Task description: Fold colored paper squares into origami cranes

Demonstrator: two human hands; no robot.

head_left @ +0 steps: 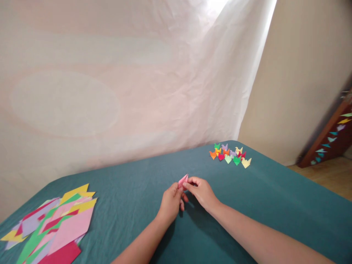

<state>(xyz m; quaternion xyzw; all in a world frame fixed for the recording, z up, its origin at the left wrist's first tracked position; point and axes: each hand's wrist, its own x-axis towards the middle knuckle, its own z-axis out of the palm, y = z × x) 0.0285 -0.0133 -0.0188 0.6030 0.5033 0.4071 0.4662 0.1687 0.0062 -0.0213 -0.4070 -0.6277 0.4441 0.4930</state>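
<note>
A small piece of folded pink paper [183, 180] with a pointed tip is pinched between both hands, above the middle of the table. My left hand [171, 201] grips its lower left side, thumb on top and the other fingers curled beneath. From the right, my right hand [202, 191] pinches the same paper between thumb and index finger. The fingertips cover the paper's lower part, so its full shape is hidden.
A dark green cloth covers the table [132, 205]. Several colourful folded paper birds [227, 159] sit in rows at the back right. Loose coloured paper sheets [73, 225] lie overlapping on the left. Behind hangs a pale curtain [123, 84]; paper birds decorate a brown door [334, 137] at far right.
</note>
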